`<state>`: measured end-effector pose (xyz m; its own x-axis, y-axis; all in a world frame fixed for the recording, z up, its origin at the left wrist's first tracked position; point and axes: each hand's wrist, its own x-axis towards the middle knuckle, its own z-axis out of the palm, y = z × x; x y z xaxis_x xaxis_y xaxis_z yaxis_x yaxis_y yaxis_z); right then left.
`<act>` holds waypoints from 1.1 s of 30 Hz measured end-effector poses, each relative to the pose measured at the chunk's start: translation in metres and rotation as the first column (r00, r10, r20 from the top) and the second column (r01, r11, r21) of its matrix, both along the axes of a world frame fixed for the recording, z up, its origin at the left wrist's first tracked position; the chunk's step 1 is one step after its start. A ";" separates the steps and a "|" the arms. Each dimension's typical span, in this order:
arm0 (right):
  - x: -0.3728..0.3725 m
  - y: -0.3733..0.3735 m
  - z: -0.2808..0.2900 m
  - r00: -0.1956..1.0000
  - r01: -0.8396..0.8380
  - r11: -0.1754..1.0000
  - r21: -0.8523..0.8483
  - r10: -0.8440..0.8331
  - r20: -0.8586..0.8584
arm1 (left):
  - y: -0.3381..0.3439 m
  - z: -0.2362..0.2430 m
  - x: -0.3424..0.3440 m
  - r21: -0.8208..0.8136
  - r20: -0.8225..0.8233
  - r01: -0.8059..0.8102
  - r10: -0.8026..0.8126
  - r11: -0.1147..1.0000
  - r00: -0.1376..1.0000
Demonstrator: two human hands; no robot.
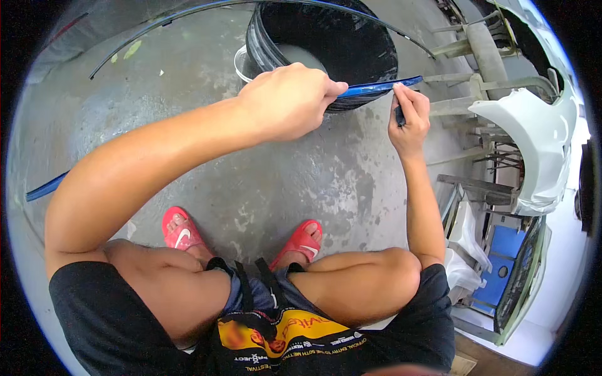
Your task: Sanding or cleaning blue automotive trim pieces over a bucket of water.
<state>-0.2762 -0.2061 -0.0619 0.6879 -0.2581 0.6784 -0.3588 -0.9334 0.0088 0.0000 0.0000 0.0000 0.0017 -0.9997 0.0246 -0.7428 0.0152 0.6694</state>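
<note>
My left hand (295,100) is closed on a glossy blue strip (367,88) held over the rim of a large black bucket (357,44). A blue length (47,187) also shows at the far left, behind my forearm; the middle is hidden. My right hand (409,119) is closed near the strip's right end, its fingertips at the strip's underside, holding a small dark object (399,116) that I cannot make out clearly.
A long thin curved trim (157,23) lies across the top. A white container (240,62) sits behind the bucket. At right are stands (476,182) with a white car body panel (527,125) and a blue panel (501,250). My sandalled feet (180,232) rest on grey concrete floor (251,182).
</note>
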 end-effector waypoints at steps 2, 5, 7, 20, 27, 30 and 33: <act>0.013 0.018 0.005 0.998 0.029 0.999 -0.013 -0.028 0.051 | -0.001 -0.002 -0.003 0.024 0.034 -0.014 0.013 1.000 0.999; 0.020 0.049 0.001 0.993 -0.072 0.991 0.109 0.082 -0.088 | 0.003 -0.004 -0.005 0.005 0.010 -0.025 0.025 1.000 1.000; 0.021 0.042 0.003 0.990 -0.137 0.990 0.042 0.139 -0.034 | 0.001 -0.005 -0.007 0.002 0.022 -0.027 0.027 1.000 0.999; 0.013 0.014 0.026 0.987 -0.160 0.987 -0.029 0.159 -0.037 | -0.003 -0.005 -0.006 0.064 -0.033 -0.047 0.049 0.997 0.998; 0.017 0.030 0.020 0.946 -0.206 0.974 0.094 0.223 -0.235 | -0.004 -0.002 -0.010 0.048 0.002 -0.065 0.065 0.997 0.998; 0.024 0.029 0.036 0.992 -0.113 0.992 0.059 0.116 -0.058 | -0.004 -0.004 -0.006 0.079 -0.007 -0.064 0.065 0.995 0.998; 0.030 0.041 0.035 0.992 -0.107 0.993 0.047 0.110 -0.061 | -0.002 -0.007 -0.005 0.038 -0.008 -0.052 0.052 0.998 0.999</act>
<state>-0.2459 -0.1651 -0.0272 0.7545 -0.2074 0.6227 -0.2552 -0.9668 -0.0129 -0.0055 -0.0016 -0.0071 0.0536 -0.9985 -0.0135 -0.7361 -0.0487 0.6751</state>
